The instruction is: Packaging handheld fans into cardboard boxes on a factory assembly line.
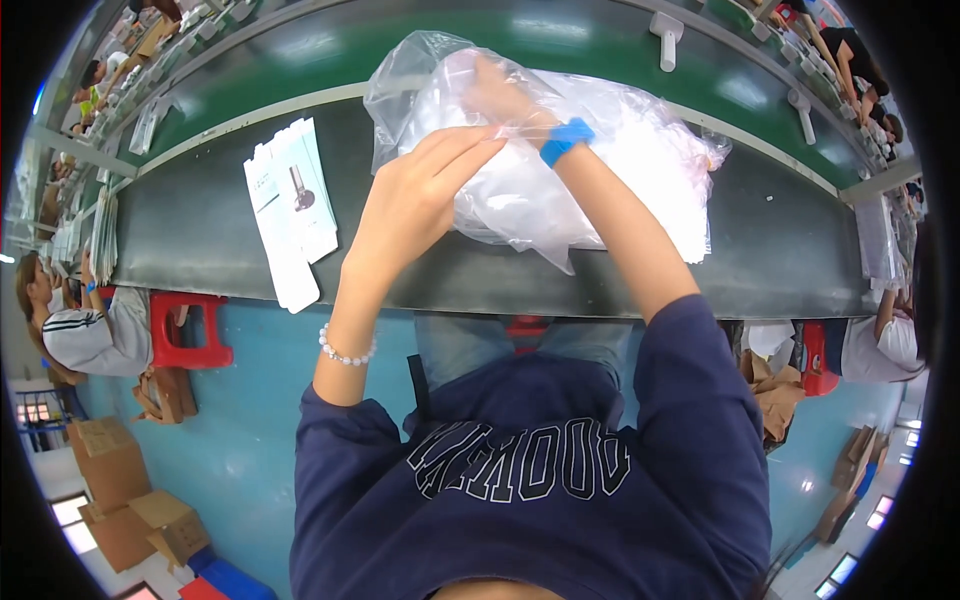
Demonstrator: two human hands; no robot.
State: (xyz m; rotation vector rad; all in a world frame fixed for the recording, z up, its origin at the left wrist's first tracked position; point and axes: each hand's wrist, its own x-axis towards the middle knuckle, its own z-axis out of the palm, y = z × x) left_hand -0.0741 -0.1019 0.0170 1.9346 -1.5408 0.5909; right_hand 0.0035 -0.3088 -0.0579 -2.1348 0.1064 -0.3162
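Observation:
A large clear plastic bag (545, 215) lies on the dark work table in front of me, with a bulky white content inside that I cannot make out. My left hand (425, 190) pinches the edge of the bag's film between thumb and fingers. Through the film shows my right hand (500, 95), which reaches into the bag's loose upper left end; its fingers are blurred by the plastic. A blue band (567, 142) circles my right wrist. To the left of the bag is a small stack of flat printed cartons (285, 215), white and pale blue.
Beyond the table runs a green conveyor belt (320, 65) carrying a white handled device (667, 42); another white device (802, 115) lies farther right. Co-workers sit at both sides. A red stool (185, 330) and cardboard boxes (108, 465) stand on the blue floor at left.

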